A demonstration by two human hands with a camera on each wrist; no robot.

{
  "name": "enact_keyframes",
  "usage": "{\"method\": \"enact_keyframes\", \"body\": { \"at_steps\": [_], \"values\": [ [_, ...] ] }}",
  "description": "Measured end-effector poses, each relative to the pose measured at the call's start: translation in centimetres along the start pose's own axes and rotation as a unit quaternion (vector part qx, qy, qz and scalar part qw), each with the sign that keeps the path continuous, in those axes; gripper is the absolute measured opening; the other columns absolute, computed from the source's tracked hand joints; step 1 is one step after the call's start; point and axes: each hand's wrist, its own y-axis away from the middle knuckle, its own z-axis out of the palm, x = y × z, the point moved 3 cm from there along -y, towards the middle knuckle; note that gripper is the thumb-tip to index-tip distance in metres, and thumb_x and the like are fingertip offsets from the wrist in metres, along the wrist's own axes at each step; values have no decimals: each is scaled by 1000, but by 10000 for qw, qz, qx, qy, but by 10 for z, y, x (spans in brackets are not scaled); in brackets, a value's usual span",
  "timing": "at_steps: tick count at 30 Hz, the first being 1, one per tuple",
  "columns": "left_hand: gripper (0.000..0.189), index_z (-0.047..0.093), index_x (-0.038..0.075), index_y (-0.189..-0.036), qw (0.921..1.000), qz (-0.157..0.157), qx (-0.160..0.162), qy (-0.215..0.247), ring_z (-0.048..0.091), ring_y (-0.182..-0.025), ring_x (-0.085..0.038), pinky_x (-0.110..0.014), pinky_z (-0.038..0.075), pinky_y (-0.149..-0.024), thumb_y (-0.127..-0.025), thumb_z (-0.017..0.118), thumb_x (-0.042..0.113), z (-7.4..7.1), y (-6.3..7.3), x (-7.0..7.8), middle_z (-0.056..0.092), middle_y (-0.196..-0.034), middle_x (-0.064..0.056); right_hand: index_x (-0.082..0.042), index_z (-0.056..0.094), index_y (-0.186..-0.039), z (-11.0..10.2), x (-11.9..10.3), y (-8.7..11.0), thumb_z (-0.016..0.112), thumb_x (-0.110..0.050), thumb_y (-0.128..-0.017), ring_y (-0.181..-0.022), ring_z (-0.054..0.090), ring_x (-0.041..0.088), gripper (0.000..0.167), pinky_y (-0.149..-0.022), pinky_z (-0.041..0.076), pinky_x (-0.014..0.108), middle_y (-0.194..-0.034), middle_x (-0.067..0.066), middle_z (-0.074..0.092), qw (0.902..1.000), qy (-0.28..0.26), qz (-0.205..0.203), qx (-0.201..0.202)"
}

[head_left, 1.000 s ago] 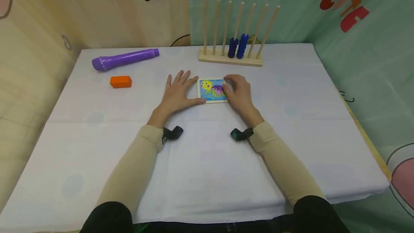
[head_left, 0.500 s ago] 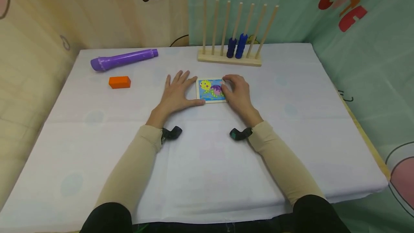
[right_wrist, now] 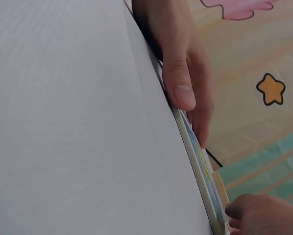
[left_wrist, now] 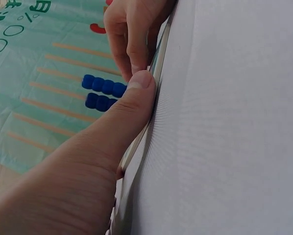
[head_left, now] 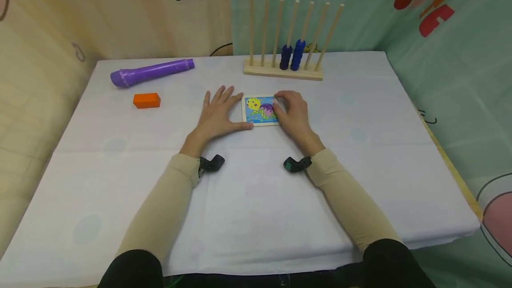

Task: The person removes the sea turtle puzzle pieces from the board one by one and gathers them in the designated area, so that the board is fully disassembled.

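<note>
A small picture puzzle [head_left: 261, 111] in a pale frame lies flat on the white table, showing a yellow and purple cartoon animal on blue. My left hand [head_left: 218, 112] has its fingers spread straight at the puzzle's left side; its thumb [left_wrist: 136, 90] touches the near edge. With curled fingers and thumb, my right hand [head_left: 294, 112] holds the puzzle's right end and covers part of the picture. The right wrist view shows the puzzle [right_wrist: 201, 166] edge-on between the left hand [right_wrist: 178, 63] and the right hand [right_wrist: 261, 215].
Behind the hands stands a wooden peg rack [head_left: 282, 72] with dark blue beads [head_left: 286, 57] and blue beads [head_left: 298, 54] on two pegs. An orange block [head_left: 146, 100] and a purple toy microphone [head_left: 152, 72] lie back left. Printed curtains [head_left: 132, 12] border the table [head_left: 256, 217].
The whole head view has shifted slightly. Both hands stay at the puzzle, with no visible movement of their own.
</note>
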Motion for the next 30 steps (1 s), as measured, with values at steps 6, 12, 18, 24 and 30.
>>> {"method": "enact_keyframes", "body": {
  "at_steps": [6, 12, 18, 24, 30],
  "values": [
    [109, 36, 24, -165, 10000, 10, 25, -58, 3, -166, -32, -61, -10, -130, -79, 73, 79, 0, -2, -1, 18, -177, -9, -2, 74, -118, 12, -11, -3, 75, -15, -92, -123, 57, 32, 29, -109, 44, 47, -122, 15, 69, 9999, 60, -53, 87],
    [109, 38, 24, -164, 9999, -45, 101, -61, 6, -165, -32, -61, -8, -130, -78, 75, 79, 1, -1, -4, 20, -177, -9, -3, 74, -111, 35, -32, -15, 74, -15, -88, -106, 56, 31, 26, -97, 47, 43, -110, 14, 68, 9995, 220, -189, -87],
    [109, 40, 24, -164, 9998, 54, 177, -34, 7, -165, -31, -62, -6, -130, -77, 74, 81, 5, -2, -2, 22, -176, -9, -6, 71, -104, 47, -40, -25, 75, -22, -85, -102, 55, 30, 25, -94, 47, 45, -105, 11, 65, 9970, 719, 79, -290],
    [108, 40, 23, -163, 9997, 54, 217, -120, 8, -165, -32, -63, -5, -130, -77, 74, 80, 2, -2, 0, 23, -176, -9, -7, 67, -103, 51, -44, -30, 76, -31, -84, -105, 54, 32, 32, -93, 47, 48, -105, 11, 61, 9950, 905, 193, -381],
    [107, 40, 23, -163, 9997, 38, 231, -105, 7, -165, -32, -63, -6, -130, -79, 74, 79, 1, 0, -1, 22, -176, -9, -8, 66, -102, 54, -46, -32, 75, -33, -83, -107, 54, 32, 33, -93, 48, 50, -106, 11, 60, 9944, 939, 237, -419]
  ]
}}
